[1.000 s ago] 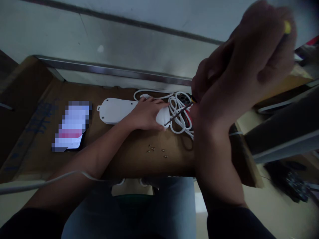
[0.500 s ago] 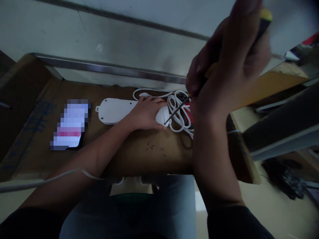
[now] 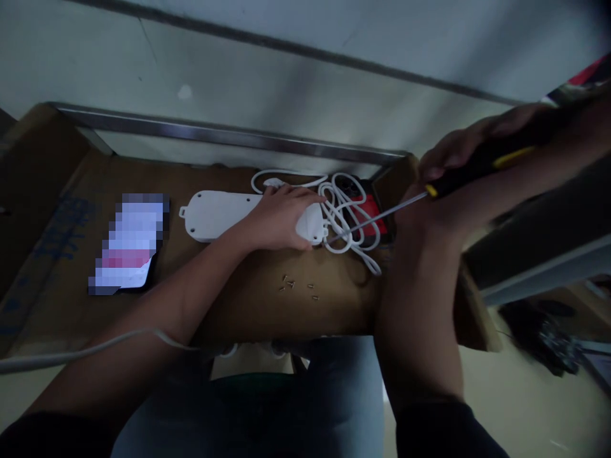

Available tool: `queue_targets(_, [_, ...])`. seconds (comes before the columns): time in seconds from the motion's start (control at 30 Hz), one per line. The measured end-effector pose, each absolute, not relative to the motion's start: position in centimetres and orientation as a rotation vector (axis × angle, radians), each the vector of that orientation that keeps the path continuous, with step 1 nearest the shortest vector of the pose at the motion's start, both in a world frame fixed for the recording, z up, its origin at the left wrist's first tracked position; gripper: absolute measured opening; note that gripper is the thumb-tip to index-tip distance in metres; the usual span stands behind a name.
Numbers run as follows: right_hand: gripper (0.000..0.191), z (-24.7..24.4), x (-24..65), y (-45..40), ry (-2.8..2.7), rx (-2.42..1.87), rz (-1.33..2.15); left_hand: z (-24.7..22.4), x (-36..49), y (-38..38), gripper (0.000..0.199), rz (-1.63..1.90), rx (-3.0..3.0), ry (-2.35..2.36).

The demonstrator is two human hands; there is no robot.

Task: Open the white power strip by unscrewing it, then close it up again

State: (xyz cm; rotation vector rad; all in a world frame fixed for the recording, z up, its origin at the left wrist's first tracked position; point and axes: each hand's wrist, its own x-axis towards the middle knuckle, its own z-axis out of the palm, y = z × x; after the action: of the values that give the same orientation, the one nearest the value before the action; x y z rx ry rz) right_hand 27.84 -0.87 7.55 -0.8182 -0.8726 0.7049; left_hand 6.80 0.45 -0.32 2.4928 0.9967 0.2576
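A white power strip (image 3: 219, 216) lies on brown cardboard (image 3: 267, 312), its back with screw holes facing up. My left hand (image 3: 281, 219) presses down on it and grips its rounded end. My right hand (image 3: 458, 165) is shut around a black-and-yellow screwdriver (image 3: 477, 166) held almost level. Its thin shaft reaches left, and the tip stops just past the strip's end, near a coil of white cable (image 3: 340, 213). Several small brass screws (image 3: 298, 286) lie on the cardboard below the strip.
A phone (image 3: 126, 245), blurred out, lies left of the strip. A red object (image 3: 370, 213) sits in a dark item under the cable. A metal rail (image 3: 229, 135) runs behind the cardboard, with a wall beyond. A white cord (image 3: 95, 348) crosses below my left forearm.
My right hand has swung down and to the right, turning the screwdriver from steeply tilted to nearly level. Its tip has shifted slightly right, off the strip's end. My left hand stays on the strip.
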Motion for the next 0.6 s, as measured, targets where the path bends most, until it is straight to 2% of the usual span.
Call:
queue_targets(0.1, [0.052,6.1,27.7,-0.6,-0.744,-0.801,0.657,-0.1,6.7,0.4,0.090,0.256,2.499,0.967])
queue_targets(0.27, [0.037,4.2,27.0,0.3,-0.707,-0.696,0.656,-0.1,6.5,0.4,0.083,0.276,2.518,0.922])
queue_targets(0.43, [0.059,4.5,25.8,0.3,-0.699,-0.705,0.837,-0.1,6.2,0.5,0.078,0.307,2.528,0.879])
queue_targets(0.6, [0.067,4.5,24.3,-0.6,-0.808,-0.710,0.981,0.1,6.3,0.4,0.076,0.302,2.540,0.871])
